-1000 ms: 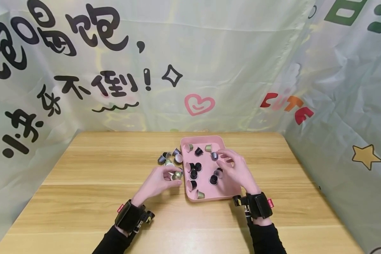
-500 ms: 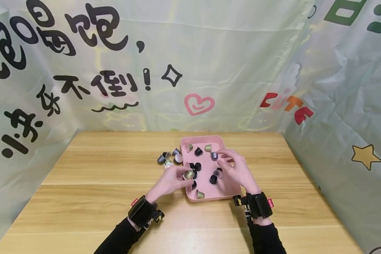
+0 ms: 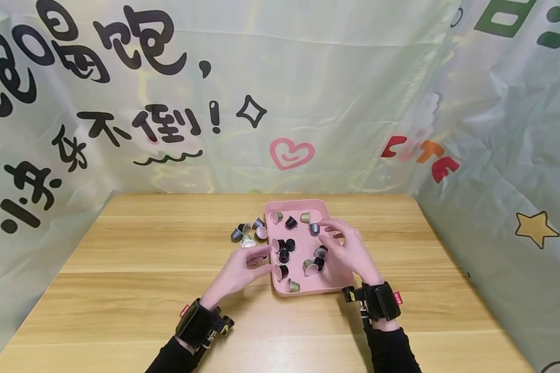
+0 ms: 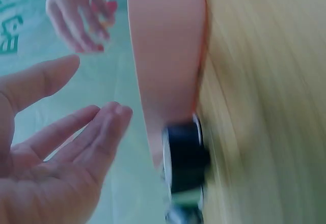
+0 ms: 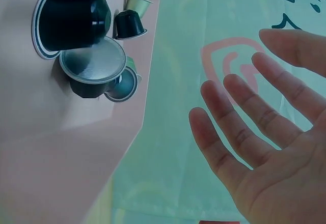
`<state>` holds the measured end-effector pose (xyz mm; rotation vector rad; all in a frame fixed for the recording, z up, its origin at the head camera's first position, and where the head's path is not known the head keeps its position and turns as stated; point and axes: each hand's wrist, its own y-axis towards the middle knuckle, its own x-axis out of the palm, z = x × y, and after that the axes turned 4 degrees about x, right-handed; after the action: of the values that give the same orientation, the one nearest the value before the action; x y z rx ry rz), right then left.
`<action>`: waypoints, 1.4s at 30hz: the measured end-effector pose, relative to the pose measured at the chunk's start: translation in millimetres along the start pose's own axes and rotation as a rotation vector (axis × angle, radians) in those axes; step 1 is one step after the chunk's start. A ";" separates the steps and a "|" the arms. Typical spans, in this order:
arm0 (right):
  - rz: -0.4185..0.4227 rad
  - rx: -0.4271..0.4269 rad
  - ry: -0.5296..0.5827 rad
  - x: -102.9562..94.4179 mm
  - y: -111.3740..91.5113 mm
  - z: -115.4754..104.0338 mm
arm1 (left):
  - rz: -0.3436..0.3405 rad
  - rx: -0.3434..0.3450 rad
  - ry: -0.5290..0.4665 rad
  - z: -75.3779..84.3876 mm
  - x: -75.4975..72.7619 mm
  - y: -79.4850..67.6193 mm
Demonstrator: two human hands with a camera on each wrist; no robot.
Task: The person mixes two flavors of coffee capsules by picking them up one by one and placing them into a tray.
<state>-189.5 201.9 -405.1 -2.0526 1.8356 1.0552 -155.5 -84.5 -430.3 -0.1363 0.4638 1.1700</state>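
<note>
Toward the near left corner of the pink tray (image 3: 326, 281) lies a gold-green capsule (image 3: 295, 286), pale lid facing left. By the left edge, my left hand (image 3: 240, 268) has thumb and fingers apart; over the right edge, my right hand (image 3: 349, 248) is likewise spread. Beyond, black capsules (image 3: 283, 255) show silvery rims; a blue-grey capsule (image 3: 315, 229) sits farther.

Pale printed backdrop (image 3: 345, 83), wooden table (image 3: 140, 280)

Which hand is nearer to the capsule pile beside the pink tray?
Left. The left hand is just before the pile; the right hand is over the right edge of the tray.
</note>
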 end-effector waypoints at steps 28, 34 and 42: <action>-0.361 -0.237 -0.231 21.6 71.8 -44.2 | 0.068 -0.128 0.252 -16.9 -57.2 -26.7; -0.497 -0.237 -0.272 37.8 90.6 -46.2 | 0.073 -0.149 0.259 -20.7 -58.4 -26.4; -0.593 -0.294 -0.241 60.1 109.0 -48.8 | 0.065 -0.162 0.253 -19.5 -59.5 -26.2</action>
<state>-273.6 103.1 -372.8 -2.2819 0.9046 1.3584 -155.5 -152.3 -426.4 -0.4155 0.5991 1.2603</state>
